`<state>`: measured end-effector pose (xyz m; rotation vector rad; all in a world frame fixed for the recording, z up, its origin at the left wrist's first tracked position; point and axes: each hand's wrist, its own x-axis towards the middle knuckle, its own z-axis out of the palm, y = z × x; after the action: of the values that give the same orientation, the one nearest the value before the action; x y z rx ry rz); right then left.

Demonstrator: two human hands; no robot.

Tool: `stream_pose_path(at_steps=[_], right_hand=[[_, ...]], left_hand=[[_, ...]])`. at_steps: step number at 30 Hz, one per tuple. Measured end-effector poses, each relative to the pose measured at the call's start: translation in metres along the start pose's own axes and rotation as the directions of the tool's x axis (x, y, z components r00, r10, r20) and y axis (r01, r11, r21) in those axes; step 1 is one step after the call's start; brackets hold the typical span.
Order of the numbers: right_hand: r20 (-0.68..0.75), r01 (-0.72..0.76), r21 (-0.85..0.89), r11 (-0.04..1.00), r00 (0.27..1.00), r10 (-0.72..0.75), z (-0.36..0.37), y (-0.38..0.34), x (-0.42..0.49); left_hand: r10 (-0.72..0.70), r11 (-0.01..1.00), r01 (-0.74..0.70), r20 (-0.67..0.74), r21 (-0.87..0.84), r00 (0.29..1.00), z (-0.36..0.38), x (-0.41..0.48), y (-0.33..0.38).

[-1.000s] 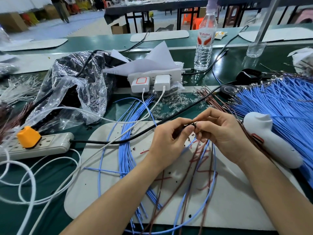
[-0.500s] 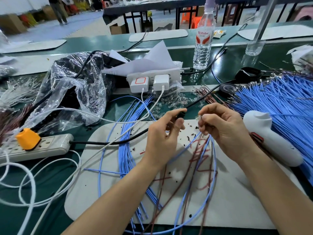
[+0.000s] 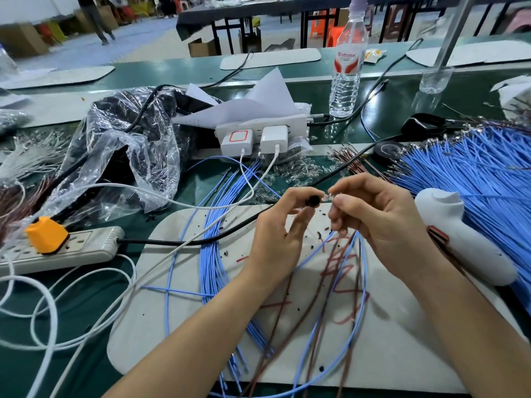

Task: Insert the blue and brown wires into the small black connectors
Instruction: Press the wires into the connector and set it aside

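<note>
My left hand (image 3: 280, 234) pinches a small black connector (image 3: 313, 201) between thumb and fingers above the white board (image 3: 201, 311). My right hand (image 3: 376, 222) pinches a small clear piece (image 3: 329, 198) with metal wire ends, held right against the connector. A blue wire (image 3: 363, 297) and a brown wire (image 3: 324, 282) hang from my right hand and loop down over the board. A bundle of blue wires (image 3: 212, 254) lies on the board to the left of my hands.
A white handheld tool (image 3: 459, 239) lies right of my right hand, beside a large pile of blue wires (image 3: 474, 179). A power strip (image 3: 66, 248) with an orange plug sits left. A charger block (image 3: 258, 133), plastic bag (image 3: 126, 156) and water bottle (image 3: 346, 70) stand behind.
My hands moved apart half a second ago and have come back together, so the connector and wire ends now meet again. The view has shifted slightly.
</note>
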<state>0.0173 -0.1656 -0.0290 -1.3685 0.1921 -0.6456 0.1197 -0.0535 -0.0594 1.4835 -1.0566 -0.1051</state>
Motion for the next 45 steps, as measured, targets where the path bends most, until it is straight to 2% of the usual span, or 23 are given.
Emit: stream_pose_path(at_steps=[9, 16, 19, 22, 25, 30, 35, 45], right_hand=[[-0.034, 0.04, -0.174, 0.984, 0.998, -0.047, 0.002, 0.0, -0.001], [-0.029, 0.078, -0.45, 0.889, 0.994, -0.102, -0.004, 0.003, 0.001], [-0.005, 0.038, -0.362, 0.931, 0.999, -0.042, -0.007, 0.001, 0.001], [0.013, -0.066, -0.22, 0.973, 0.997, 0.071, -0.012, 0.0, 0.003], [0.032, -0.149, -0.2, 0.968, 0.987, 0.158, -0.016, 0.001, 0.004], [0.078, -0.257, -0.159, 0.953, 0.959, 0.272, -0.022, 0.002, 0.004], [0.122, -0.269, -0.138, 0.953, 0.95, 0.286, -0.024, 0.002, 0.004], [0.154, -0.27, -0.076, 0.96, 0.948, 0.278, -0.022, 0.004, 0.005]], left_hand=[[0.021, 0.998, -0.024, 0.04, 0.065, 0.999, -0.001, 0.0, -0.002], [0.067, 0.98, -0.069, 0.017, 0.186, 0.998, -0.002, 0.001, -0.002], [0.049, 0.967, -0.048, 0.001, 0.251, 0.999, -0.002, 0.001, -0.002], [-0.015, 0.994, 0.008, 0.055, 0.113, 0.998, -0.002, 0.001, -0.001], [-0.094, 0.995, 0.098, 0.128, -0.026, 0.987, -0.003, -0.001, 0.001], [-0.154, 0.983, 0.17, 0.196, -0.066, 0.968, -0.001, -0.004, 0.002], [-0.144, 0.984, 0.163, 0.209, -0.076, 0.967, -0.001, -0.005, 0.0], [-0.23, 0.954, 0.258, 0.18, -0.152, 0.956, 0.0, -0.003, 0.001]])
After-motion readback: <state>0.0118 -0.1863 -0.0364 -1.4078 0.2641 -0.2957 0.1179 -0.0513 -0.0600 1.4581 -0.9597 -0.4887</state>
